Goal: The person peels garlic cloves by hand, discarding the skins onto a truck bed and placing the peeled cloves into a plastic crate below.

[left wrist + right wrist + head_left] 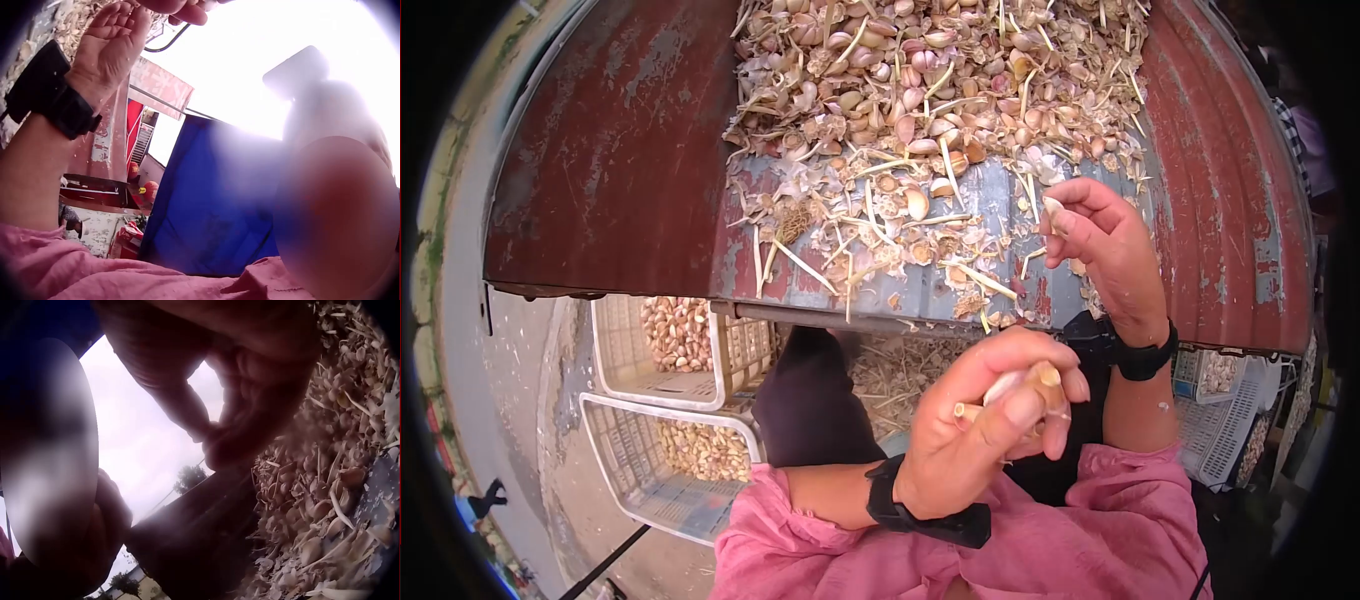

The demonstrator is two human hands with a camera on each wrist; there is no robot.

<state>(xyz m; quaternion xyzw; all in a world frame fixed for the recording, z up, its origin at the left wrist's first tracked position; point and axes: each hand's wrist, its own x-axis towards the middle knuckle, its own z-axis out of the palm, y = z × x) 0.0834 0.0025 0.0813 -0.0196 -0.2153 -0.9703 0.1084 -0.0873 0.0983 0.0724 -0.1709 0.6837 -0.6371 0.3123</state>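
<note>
My left hand [990, 420] is low in front of the pink shirt, palm turned up. Its curled fingers and thumb hold several garlic cloves [1048, 377], whose pale ends poke out around the thumb. Above the near right part of the metal sheet is my right hand [1110, 250], its thumb and index fingertip pinched together on a small pale garlic piece [1052, 205]. In the right wrist view those fingertips [209, 434] meet in dark shade, and the piece hardly shows. A big heap of garlic cloves [920, 75] covers the far part of the sheet.
Dry stems [805, 268] and papery skins litter the near part of the red and grey corrugated sheet [620, 150]. Below its left edge stand two white plastic crates [607, 450] with cloves inside. Another crate [1222, 435] stands at the lower right.
</note>
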